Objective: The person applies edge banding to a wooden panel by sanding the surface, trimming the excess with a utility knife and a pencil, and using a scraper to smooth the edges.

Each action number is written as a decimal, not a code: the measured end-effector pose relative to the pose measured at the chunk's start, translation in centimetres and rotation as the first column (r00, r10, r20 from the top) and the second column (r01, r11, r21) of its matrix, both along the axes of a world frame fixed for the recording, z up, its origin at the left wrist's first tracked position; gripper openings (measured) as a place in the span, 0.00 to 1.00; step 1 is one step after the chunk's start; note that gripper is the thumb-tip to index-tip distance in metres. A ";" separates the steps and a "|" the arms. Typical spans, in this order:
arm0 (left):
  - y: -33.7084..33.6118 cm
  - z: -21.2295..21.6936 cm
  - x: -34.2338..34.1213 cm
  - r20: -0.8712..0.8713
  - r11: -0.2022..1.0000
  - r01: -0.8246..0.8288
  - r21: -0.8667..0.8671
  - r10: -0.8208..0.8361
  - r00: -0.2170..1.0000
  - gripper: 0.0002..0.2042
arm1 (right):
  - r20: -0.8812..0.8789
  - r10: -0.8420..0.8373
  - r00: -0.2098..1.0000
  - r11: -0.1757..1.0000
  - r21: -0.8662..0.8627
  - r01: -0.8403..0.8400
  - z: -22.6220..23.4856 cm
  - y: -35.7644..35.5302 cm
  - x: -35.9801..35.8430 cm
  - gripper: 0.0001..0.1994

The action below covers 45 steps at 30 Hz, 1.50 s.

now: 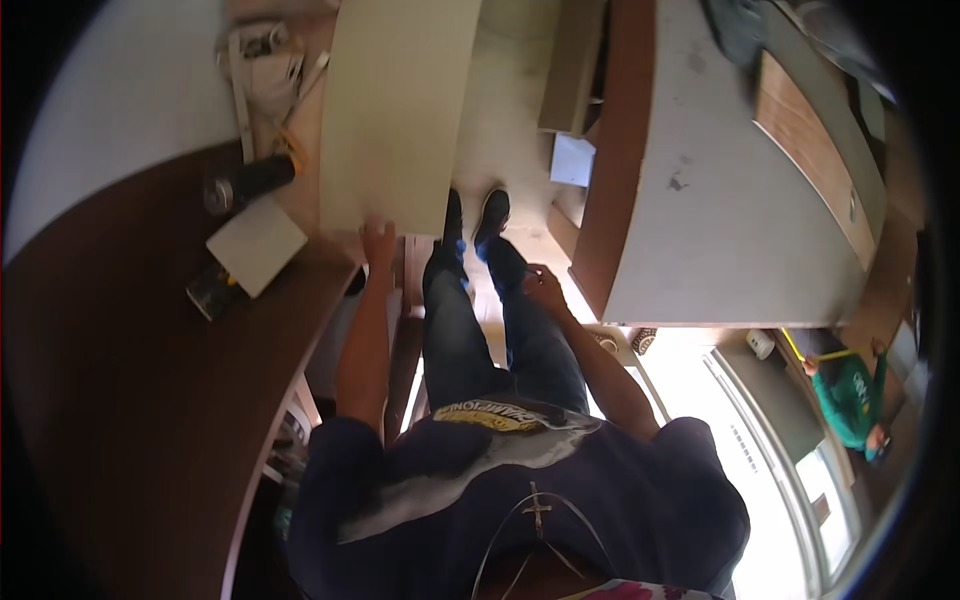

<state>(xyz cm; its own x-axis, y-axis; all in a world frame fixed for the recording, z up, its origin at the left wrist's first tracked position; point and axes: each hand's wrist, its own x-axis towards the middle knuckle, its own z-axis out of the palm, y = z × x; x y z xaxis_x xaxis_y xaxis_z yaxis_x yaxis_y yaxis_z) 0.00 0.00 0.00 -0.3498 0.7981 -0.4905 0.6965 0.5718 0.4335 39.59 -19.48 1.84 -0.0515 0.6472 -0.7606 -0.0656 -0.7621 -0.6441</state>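
The hands are resting at either side of the person's legs: the left hand [377, 241] is gripping the near edge of a pale board [400, 110], which is leaning just right of the brown worktop [130, 400]; it is not yet lifted clear, seemingly. Further right of that worktop, the right hand [545, 290] is hanging loosely curled and empty, near a grey-topped cabinet [720, 200].

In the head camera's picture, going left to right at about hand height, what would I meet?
Brown tabletop → small white board → left hand on the tall pale panel → shoes → right hand → white slab with brown edge → another person in green.
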 end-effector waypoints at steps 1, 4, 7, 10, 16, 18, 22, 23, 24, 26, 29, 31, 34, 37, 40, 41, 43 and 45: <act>0.5 -0.1 -3.7 -0.050 0.998 0.059 -0.010 -0.059 0.997 0.25 | -0.023 -0.040 0.999 0.999 0.021 0.041 0.5 1.8 -3.1 0.26; -1.3 -0.3 -4.8 0.162 0.990 0.087 -0.114 -0.068 0.984 0.23 | 0.314 0.120 0.942 0.987 0.064 -0.147 1.0 3.1 -2.1 0.20; -0.3 0.7 5.3 0.307 0.980 0.138 -0.146 -0.088 0.948 0.20 | 0.345 0.019 0.938 0.997 0.059 -0.042 1.0 2.8 5.5 0.19; -3.8 7.1 2.4 0.430 0.962 -0.127 -0.243 0.225 0.874 0.15 | 0.203 -0.002 0.979 1.000 -0.019 0.006 4.8 4.8 2.7 0.21; 0.1 17.0 3.2 0.539 0.991 -0.093 -0.096 0.130 0.833 0.09 | 0.055 -0.177 0.983 0.984 0.008 0.177 7.9 12.1 5.0 0.22; 0.1 18.7 1.8 0.537 0.999 -0.035 -0.028 0.044 0.842 0.09 | 0.043 -0.186 0.982 0.982 0.030 0.185 9.2 14.6 4.8 0.21; -1.2 20.5 3.8 0.557 0.971 -0.214 -0.108 0.238 0.796 0.11 | 0.107 -0.174 0.979 0.985 0.011 0.174 10.2 16.6 7.9 0.21; -1.4 20.8 4.3 0.552 0.963 -0.230 -0.142 0.269 0.789 0.11 | 0.130 -0.176 0.976 0.984 -0.003 0.178 10.3 17.0 8.9 0.22; -1.9 21.3 3.4 0.543 0.960 -0.240 -0.143 0.279 0.792 0.11 | 0.136 -0.164 0.977 0.986 0.016 0.163 10.4 17.3 8.9 0.22; -2.5 22.2 1.5 0.547 0.940 -0.117 -0.321 0.285 0.787 0.13 | 0.142 -0.142 0.980 0.989 -0.022 0.146 10.8 16.7 8.9 0.22; -2.2 21.8 3.5 0.410 0.898 -0.013 -0.439 0.213 0.887 0.13 | 0.222 -0.113 0.969 0.988 -0.079 0.133 10.2 14.8 12.6 0.22; -0.5 21.7 0.2 0.417 0.929 -0.070 -0.363 0.229 0.879 0.13 | 0.183 -0.130 0.974 0.986 -0.084 0.148 9.7 15.1 10.9 0.21; 2.2 22.0 -3.0 0.379 0.964 -0.125 -0.236 0.210 0.901 0.14 | 0.218 -0.055 0.974 0.993 -0.094 0.077 9.0 14.9 7.3 0.22; 6.4 22.0 -1.4 0.436 0.989 -0.143 -0.023 0.139 0.889 0.16 | 0.341 0.045 0.939 0.997 -0.068 -0.023 7.5 16.3 6.3 0.24; 10.3 21.3 3.3 0.605 0.983 -0.184 0.024 0.132 0.785 0.17 | 0.708 0.077 0.702 0.933 0.198 -0.302 6.8 21.0 8.2 0.32; 11.2 21.0 3.0 0.605 0.981 -0.191 0.029 0.134 0.785 0.17 | 0.724 0.016 0.689 0.892 0.301 -0.337 7.4 24.1 6.5 0.33; 10.9 20.0 -1.4 0.506 0.987 -0.162 -0.013 0.146 0.850 0.18 | 0.600 0.004 0.800 0.876 0.384 -0.292 9.9 29.8 -1.4 0.36; 11.6 17.9 -2.4 0.488 0.991 -0.135 -0.011 0.123 0.864 0.19 | 0.530 -0.088 0.843 0.808 0.534 -0.251 12.7 38.0 -5.4 0.38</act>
<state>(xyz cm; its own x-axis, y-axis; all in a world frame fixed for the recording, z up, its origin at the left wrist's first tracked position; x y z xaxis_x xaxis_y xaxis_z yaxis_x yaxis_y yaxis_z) -2.37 11.62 17.90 -0.1718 0.7751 -0.6080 0.3146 0.6280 0.7118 34.17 18.50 14.51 0.1553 0.9708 -0.1831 0.4423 -0.2340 -0.8658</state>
